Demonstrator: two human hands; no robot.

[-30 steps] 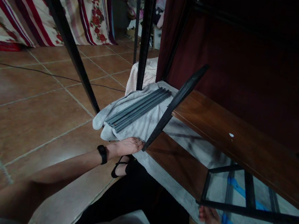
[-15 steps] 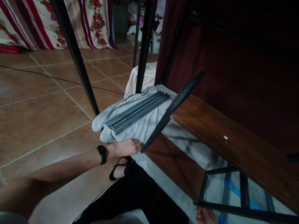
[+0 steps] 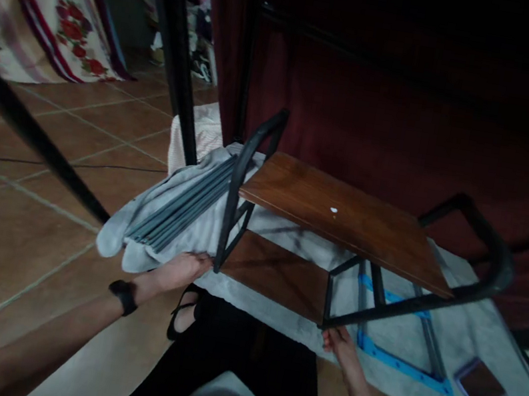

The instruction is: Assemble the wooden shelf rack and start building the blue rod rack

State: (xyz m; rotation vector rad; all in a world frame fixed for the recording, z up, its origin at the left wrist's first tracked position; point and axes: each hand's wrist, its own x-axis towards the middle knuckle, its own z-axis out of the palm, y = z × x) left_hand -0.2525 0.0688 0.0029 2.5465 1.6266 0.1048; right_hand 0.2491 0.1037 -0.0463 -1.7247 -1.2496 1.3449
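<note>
A small rack with a black metal frame and two brown wooden boards is tilted over a grey cloth. My left hand, with a black watch on the wrist, grips the foot of the rack's left leg. At the lower corner of the right side, my right hand is closed on the frame's bottom bar. The lower board lies in shadow beneath the upper one.
A bundle of grey rods lies on the cloth beside the rack. A blue frame and a dark flat rectangle lie on the cloth to the right. Black slanted poles cross the tiled floor. Floral fabric hangs far left.
The view has swung right and the rack has turned, so its upper board and curved right side rail now show. Both hands stay on the rack's lower ends.
</note>
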